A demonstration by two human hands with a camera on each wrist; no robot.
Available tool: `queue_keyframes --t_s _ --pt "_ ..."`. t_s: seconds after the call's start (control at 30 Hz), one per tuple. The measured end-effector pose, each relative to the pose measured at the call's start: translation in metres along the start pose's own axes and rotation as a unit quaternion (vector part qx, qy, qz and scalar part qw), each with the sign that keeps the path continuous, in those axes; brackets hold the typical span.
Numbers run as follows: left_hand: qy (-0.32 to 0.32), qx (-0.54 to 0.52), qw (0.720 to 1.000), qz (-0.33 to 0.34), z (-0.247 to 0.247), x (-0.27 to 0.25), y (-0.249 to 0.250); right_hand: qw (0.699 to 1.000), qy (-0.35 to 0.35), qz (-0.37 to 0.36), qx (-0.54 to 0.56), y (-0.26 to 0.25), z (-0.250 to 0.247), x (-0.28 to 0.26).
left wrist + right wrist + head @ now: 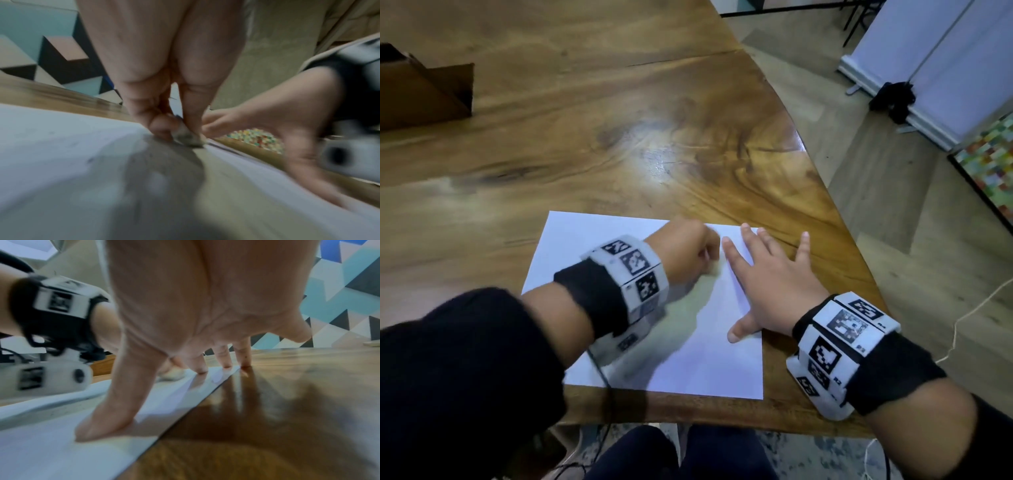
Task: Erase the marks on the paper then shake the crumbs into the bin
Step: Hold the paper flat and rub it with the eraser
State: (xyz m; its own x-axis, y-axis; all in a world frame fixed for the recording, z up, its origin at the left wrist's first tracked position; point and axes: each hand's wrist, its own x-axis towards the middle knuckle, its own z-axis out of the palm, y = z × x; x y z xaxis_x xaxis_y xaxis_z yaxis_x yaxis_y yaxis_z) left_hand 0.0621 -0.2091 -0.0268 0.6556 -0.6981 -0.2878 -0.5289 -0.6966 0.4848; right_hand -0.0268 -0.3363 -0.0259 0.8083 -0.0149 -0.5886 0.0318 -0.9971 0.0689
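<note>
Pinched between the thumb and curled fingers of the left hand (688,255) is a small grey eraser (186,135), its lower edge touching the paper (619,246). From the head view the eraser itself is hidden under the fist; the left wrist view shows it, though blurred. The fist sits on the far middle part of the sheet.

Just to its right, the right hand (774,284) lies flat with fingers straight and spread, holding nothing. Its thumb (107,423) presses on the paper near the right edge, the index and middle fingertips rest on the sheet's far right corner, and the ring and little fingers reach past the edge onto the bare table (619,120).

The white sheet lies flat on the wooden table, near its front edge, turned slightly so its far left corner points away. A few faint dark specks show on the paper in the left wrist view; whether they are marks or crumbs cannot be told.

Both wrists wear white bands (630,270) printed with black-and-white square patterns over black straps. A brown cardboard box (424,92) stands at the far left of the table, well apart from the paper.
</note>
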Motion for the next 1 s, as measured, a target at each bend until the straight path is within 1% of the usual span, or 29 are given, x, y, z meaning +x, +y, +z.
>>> queue_keyframes --t_s 0.07,0.13,0.2,0.23,0.3,0.33,0.37,0.43,0.5,0.6,0.67,0.8,0.87,0.97,1.0 --pt "0.038 0.002 0.999 -0.023 -0.006 0.015 0.005 1.0 0.006 0.001 0.001 0.002 0.001 0.0" --pt "0.047 0.007 0.999 -0.015 -0.005 0.015 0.006 1.0 0.004 0.001 0.004 0.002 0.0 -0.001" --pt "0.016 0.004 1.0 0.019 0.002 -0.003 0.0 1.0 0.002 -0.002 0.007 0.002 0.0 -0.001" --pt "-0.017 0.005 0.999 0.035 0.005 -0.014 -0.003 1.0 0.002 -0.003 0.009 0.002 0.0 -0.001" --pt "-0.084 0.004 0.996 0.04 0.007 -0.03 -0.01 1.0 0.002 -0.005 0.014 0.002 0.0 -0.002" --pt "-0.097 0.0 0.995 0.036 0.007 -0.034 -0.013 1.0 0.005 -0.008 0.015 0.002 0.0 -0.002" --pt "-0.092 -0.007 0.995 0.03 0.005 -0.036 -0.016 1.0 0.011 -0.015 0.013 0.002 0.001 -0.002" --pt "-0.056 -0.021 0.998 0.007 0.003 -0.036 -0.021 0.998 0.026 -0.045 0.021 0.004 0.001 -0.001" --pt "-0.017 -0.039 0.999 -0.028 0.003 -0.035 -0.024 0.995 0.029 -0.072 0.068 0.006 0.001 0.0" --pt "0.053 -0.059 0.995 -0.059 -0.001 -0.025 -0.023 0.986 0.029 -0.077 0.146 0.007 0.005 0.001" --pt "0.079 -0.057 0.993 -0.068 -0.005 -0.01 -0.017 0.983 0.038 -0.077 0.16 0.007 0.007 0.001" --pt "0.116 -0.007 0.991 -0.059 -0.004 0.013 -0.007 0.985 0.044 -0.079 0.144 0.007 0.007 0.002" --pt "0.1 -0.012 0.994 -0.04 0.001 0.006 -0.009 0.989 0.05 -0.074 0.122 0.007 0.008 0.002" --pt "0.008 0.001 1.0 0.011 0.008 -0.013 -0.011 0.991 0.054 -0.062 0.103 0.008 0.01 0.002" --pt "-0.008 0.002 1.0 0.014 0.008 -0.014 -0.01 0.992 0.055 -0.06 0.101 0.008 0.01 0.001"
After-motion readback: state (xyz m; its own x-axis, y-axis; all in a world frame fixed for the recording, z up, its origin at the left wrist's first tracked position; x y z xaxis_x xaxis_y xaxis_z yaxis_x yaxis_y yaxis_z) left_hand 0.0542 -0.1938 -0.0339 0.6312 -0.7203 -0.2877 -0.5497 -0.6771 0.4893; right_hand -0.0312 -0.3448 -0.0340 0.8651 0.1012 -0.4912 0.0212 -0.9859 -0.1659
